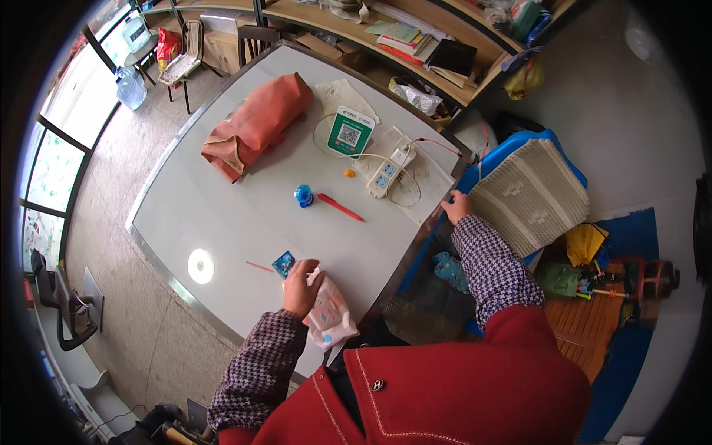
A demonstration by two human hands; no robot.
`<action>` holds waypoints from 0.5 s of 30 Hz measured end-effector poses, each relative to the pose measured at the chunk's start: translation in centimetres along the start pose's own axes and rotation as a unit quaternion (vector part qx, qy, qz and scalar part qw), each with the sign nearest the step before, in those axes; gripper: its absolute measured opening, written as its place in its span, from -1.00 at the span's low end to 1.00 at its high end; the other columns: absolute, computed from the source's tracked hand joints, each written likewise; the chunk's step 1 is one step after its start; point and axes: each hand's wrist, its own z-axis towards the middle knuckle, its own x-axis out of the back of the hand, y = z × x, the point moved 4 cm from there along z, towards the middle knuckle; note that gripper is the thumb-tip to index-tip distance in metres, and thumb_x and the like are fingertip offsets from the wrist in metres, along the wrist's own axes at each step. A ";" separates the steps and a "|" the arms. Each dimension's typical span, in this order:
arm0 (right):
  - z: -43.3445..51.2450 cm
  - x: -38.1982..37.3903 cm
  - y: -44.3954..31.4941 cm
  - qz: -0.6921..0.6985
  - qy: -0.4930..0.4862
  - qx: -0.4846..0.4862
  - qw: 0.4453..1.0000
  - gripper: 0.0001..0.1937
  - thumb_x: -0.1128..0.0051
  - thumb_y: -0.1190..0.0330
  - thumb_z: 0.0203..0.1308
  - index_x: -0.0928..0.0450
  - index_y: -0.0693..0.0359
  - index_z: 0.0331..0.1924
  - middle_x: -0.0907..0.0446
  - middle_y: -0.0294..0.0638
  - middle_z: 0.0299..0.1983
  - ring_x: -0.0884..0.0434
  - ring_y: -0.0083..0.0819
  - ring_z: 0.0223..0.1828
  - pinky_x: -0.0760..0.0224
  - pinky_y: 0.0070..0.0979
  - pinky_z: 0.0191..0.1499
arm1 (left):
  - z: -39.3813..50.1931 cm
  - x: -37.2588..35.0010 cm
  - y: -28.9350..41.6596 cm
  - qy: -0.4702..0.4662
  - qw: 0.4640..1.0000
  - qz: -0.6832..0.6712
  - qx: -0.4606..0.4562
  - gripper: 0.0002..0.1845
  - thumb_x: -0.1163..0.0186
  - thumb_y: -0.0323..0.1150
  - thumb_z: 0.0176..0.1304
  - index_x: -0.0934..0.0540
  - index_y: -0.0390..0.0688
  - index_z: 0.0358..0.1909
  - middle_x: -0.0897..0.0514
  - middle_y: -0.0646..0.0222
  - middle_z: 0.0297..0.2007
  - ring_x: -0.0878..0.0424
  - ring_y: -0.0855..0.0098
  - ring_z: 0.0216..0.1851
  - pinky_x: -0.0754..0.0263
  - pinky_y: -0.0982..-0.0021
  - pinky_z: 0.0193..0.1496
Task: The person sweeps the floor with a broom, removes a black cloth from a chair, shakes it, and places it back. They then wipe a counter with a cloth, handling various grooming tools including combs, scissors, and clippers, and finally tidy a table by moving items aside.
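Note:
My left hand (303,288) rests on the upper end of a pink-and-white soft pack of wipes (329,314) near the table's front edge; whether its fingers grip the pack cannot be told. A small blue packet or card (283,264) lies just beyond that hand, beside a thin red stick (258,266). At the table's right edge is my right hand (458,207), its thumb and fingers at the rim. Between and beyond the hands lie a red pen (341,207), a small blue container (303,196) and a small orange piece (349,173).
On the grey table (222,222) are a reddish bag (258,125), a green sign with a printed code (350,133) and a white power strip (392,167) with looped cable. A blue chair (548,136) with a knitted cover stands at the right. Shelves (356,39) line the far side.

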 end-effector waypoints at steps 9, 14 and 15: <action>6.7 -0.1 -2.1 -0.084 -0.110 -0.021 0.990 -0.24 -0.36 0.09 -0.20 -0.26 0.31 0.10 -0.28 0.11 0.11 -0.41 -0.05 0.07 -0.35 -0.27 0.06 | 14.8 -10.0 4.8 -0.031 0.988 0.135 -0.072 -0.50 -0.22 -0.26 0.04 -0.36 -0.15 0.04 -0.48 0.20 -0.12 -0.47 0.17 -0.08 -0.43 0.25 -0.11; 8.6 0.4 -2.1 -0.090 -0.111 0.015 0.990 -0.30 -0.41 0.16 -0.26 -0.31 0.33 -0.02 -0.40 0.09 -0.03 -0.49 -0.07 -0.04 -0.41 -0.28 -0.06 | 20.7 -14.3 5.6 -0.060 0.967 0.241 -0.051 -0.42 -0.25 -0.16 -0.04 -0.31 -0.16 0.02 -0.43 0.17 -0.24 -0.53 0.18 -0.20 -0.48 0.22 -0.24; 9.1 0.4 -2.1 -0.075 -0.121 0.034 0.989 -0.34 -0.41 0.17 -0.25 -0.35 0.34 -0.05 -0.45 0.07 -0.11 -0.52 -0.10 -0.09 -0.42 -0.29 -0.10 | 21.3 -14.9 5.6 -0.066 0.965 0.250 -0.040 -0.42 -0.25 -0.15 -0.05 -0.31 -0.16 0.01 -0.43 0.17 -0.24 -0.54 0.18 -0.22 -0.49 0.22 -0.27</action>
